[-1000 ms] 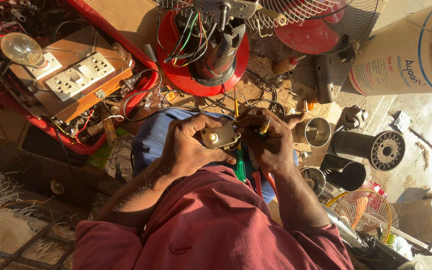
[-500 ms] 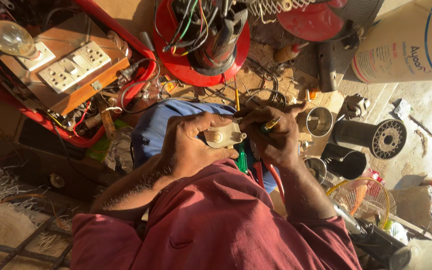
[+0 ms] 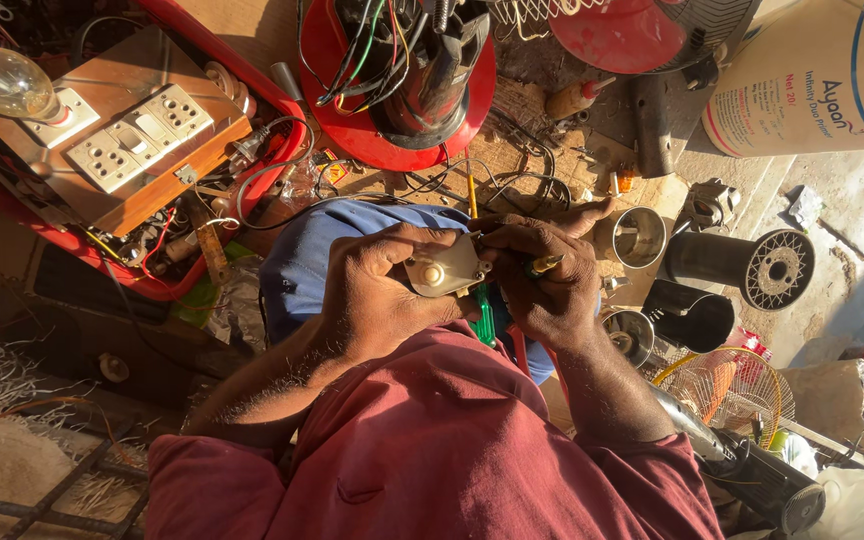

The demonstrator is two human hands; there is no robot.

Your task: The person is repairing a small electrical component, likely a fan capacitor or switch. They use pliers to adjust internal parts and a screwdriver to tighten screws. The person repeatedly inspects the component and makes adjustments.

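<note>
With the left hand (image 3: 377, 290) gripping the small metal motor part (image 3: 444, 270) over the blue cloth (image 3: 302, 260), the right hand (image 3: 542, 280), fingers pinching a yellow-handled tool (image 3: 544, 265), should probably work steadily.

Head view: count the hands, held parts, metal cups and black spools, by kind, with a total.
Hands: 2, left hand and right hand
Small motor part held between them: 1
Screwdriver in the right hand: 1
Metal cups: 2
Black spools: 2
Total: 8
</note>
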